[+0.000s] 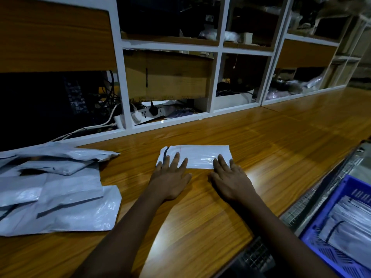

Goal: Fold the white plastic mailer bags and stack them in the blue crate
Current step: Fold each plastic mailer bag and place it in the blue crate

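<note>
A folded white mailer bag point(197, 155) lies flat on the wooden table point(271, 137), in the middle. My left hand point(170, 175) presses its left part with straight, spread fingers. My right hand point(228, 175) lies flat on its right near edge, fingers straight. A loose pile of unfolded white mailer bags point(54, 189) covers the table's left side. The blue crate point(313, 231) sits low at the right, below the table edge, with folded white bags point(347, 219) inside it.
White-framed shelving point(215, 81) runs along the back of the table, holding a cardboard box point(170, 77), a power strip with cables point(146, 114) and bagged goods. Wire mesh point(301, 209) lies between table edge and crate.
</note>
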The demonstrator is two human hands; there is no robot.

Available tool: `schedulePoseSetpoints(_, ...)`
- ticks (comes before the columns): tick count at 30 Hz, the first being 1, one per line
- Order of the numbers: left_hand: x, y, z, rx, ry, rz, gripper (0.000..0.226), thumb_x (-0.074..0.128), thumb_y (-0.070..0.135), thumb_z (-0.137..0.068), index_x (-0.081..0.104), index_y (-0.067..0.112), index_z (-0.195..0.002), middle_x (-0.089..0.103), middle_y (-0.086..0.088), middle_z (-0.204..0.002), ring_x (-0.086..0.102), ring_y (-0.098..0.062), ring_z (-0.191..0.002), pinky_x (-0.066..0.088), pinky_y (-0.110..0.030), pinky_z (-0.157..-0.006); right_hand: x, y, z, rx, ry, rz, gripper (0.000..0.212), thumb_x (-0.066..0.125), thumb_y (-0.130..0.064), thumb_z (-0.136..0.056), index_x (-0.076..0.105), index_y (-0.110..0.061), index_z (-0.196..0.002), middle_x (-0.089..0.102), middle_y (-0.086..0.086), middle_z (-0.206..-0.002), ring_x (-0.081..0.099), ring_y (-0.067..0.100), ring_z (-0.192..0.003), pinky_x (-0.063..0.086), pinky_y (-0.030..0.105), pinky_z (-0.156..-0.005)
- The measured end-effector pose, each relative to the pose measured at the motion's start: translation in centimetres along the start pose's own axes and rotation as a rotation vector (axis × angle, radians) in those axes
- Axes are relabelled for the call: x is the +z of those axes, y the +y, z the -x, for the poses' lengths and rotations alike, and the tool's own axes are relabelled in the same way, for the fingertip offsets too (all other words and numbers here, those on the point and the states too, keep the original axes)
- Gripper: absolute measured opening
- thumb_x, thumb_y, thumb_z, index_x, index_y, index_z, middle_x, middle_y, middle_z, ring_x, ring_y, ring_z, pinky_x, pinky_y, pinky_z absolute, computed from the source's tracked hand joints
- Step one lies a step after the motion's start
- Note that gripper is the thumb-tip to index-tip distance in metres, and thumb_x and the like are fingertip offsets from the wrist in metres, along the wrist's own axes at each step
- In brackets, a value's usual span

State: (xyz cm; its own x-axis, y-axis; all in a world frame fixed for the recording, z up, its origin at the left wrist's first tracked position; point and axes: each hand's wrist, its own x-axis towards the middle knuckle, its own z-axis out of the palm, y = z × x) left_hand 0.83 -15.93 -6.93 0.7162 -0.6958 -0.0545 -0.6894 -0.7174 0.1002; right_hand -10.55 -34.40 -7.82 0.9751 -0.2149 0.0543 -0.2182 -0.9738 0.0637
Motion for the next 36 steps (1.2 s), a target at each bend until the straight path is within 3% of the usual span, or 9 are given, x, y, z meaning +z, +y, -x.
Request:
schedulePoseSetpoints(2,0.1,-0.4,0.1,-0.017,0.014,-0.005,0.063,0.011,0.057,-0.102,-0.005,0.03,-0.158,-0.017,-0.002,-0.164,-0.014,-0.025,-0.151,-0.005,-0.049,-0.121,0.5,0.1,-0.1,0.052,0.025,-0.024,0.112,-0.035,-0.071,-0.073,0.035,-0.022,-0.145,0.004,0.014,-0.166,0.005,0.044,-0.15,0.018,0.056,-0.117)
schedulePoseSetpoints(6,0.4,-0.6,0.2,-0.05,0.12,-0.045,0.065,0.015,0.057,-0.102,0.004,0.027,-0.158,-0.005,-0.005,-0.166,-0.001,-0.025,-0.152,0.002,-0.058,-0.119,0.5,0.2,-0.1,0.201,0.121,-0.142,0.065,0.007,-0.055,-0.095,0.033,-0.022,-0.145,0.026,0.018,-0.158,0.025,0.044,-0.143,0.029,0.059,-0.109)
schedulePoseSetpoints(8,0.4,-0.5,0.2,-0.038,0.215,-0.057,0.063,0.022,0.056,-0.102,0.012,0.029,-0.157,0.001,-0.008,-0.166,0.002,-0.027,-0.152,0.005,-0.061,-0.117,0.2,0.3,-0.2,0.223,0.178,-0.209,0.048,0.024,-0.05,-0.101,0.039,-0.028,-0.141,0.029,0.015,-0.157,0.023,0.043,-0.144,0.024,0.063,-0.111)
schedulePoseSetpoints(11,0.0,-0.5,-0.1,-0.019,0.331,-0.061,0.053,0.037,0.052,-0.1,0.032,0.039,-0.151,0.012,-0.006,-0.164,0.006,-0.029,-0.151,0.006,-0.062,-0.116,-0.1,0.5,-0.9,0.18,0.238,-0.281,0.034,0.045,-0.046,-0.101,0.053,-0.04,-0.134,0.023,0.004,-0.163,0.008,0.033,-0.151,0.008,0.064,-0.116)
schedulePoseSetpoints(16,-0.6,-0.1,-1.0,0.006,0.465,0.023,0.027,0.057,0.044,-0.095,0.068,0.037,-0.118,0.027,0.0,-0.161,0.013,-0.026,-0.15,0.007,-0.057,-0.118,-0.3,0.8,-2.5,0.117,0.346,-0.318,0.018,0.059,-0.042,-0.095,0.071,-0.035,-0.106,0.035,-0.002,-0.158,0.016,0.029,-0.151,0.014,0.061,-0.118)
schedulePoseSetpoints(22,-0.7,0.3,-1.8,0.012,0.495,0.07,0.017,0.059,0.035,-0.095,0.074,0.033,-0.102,0.035,0.005,-0.157,0.018,-0.023,-0.148,0.009,-0.054,-0.118,-0.4,0.7,-3.3,0.042,0.36,-0.302,0.021,0.057,-0.037,-0.096,0.07,-0.026,-0.109,0.039,-0.003,-0.156,0.02,0.026,-0.15,0.021,0.057,-0.118)
schedulePoseSetpoints(28,-0.8,0.7,-2.4,0.006,0.492,-0.034,0.023,0.048,0.028,-0.101,0.066,0.03,-0.114,0.032,0.004,-0.157,0.016,-0.025,-0.148,0.008,-0.056,-0.117,-0.3,0.9,-3.5,-0.004,0.341,-0.254,0.034,0.053,-0.049,-0.094,0.059,-0.029,-0.121,0.034,0.0,-0.158,0.02,0.027,-0.149,0.018,0.054,-0.118)
schedulePoseSetpoints(32,-0.8,1.3,-2.4,0.082,0.635,-0.019,0.019,0.051,0.022,-0.099,0.064,0.022,-0.113,0.047,-0.004,-0.147,0.027,-0.03,-0.146,0.011,-0.064,-0.114,-0.4,0.9,-3.7,0.015,0.406,-0.209,0.055,0.03,-0.055,-0.092,0.053,-0.027,-0.134,0.035,0.006,-0.158,0.025,0.033,-0.147,0.019,0.061,-0.117)
schedulePoseSetpoints(36,-1.6,1.9,-2.0,0.131,0.833,-0.073,0.014,0.054,0.026,-0.096,0.065,0.024,-0.104,0.053,-0.006,-0.141,0.035,-0.033,-0.142,0.017,-0.069,-0.112,-1.1,1.1,-3.3,0.013,0.498,-0.114,0.038,0.055,-0.047,-0.087,0.059,-0.023,-0.117,0.039,0.009,-0.155,0.024,0.039,-0.147,0.013,0.065,-0.117)
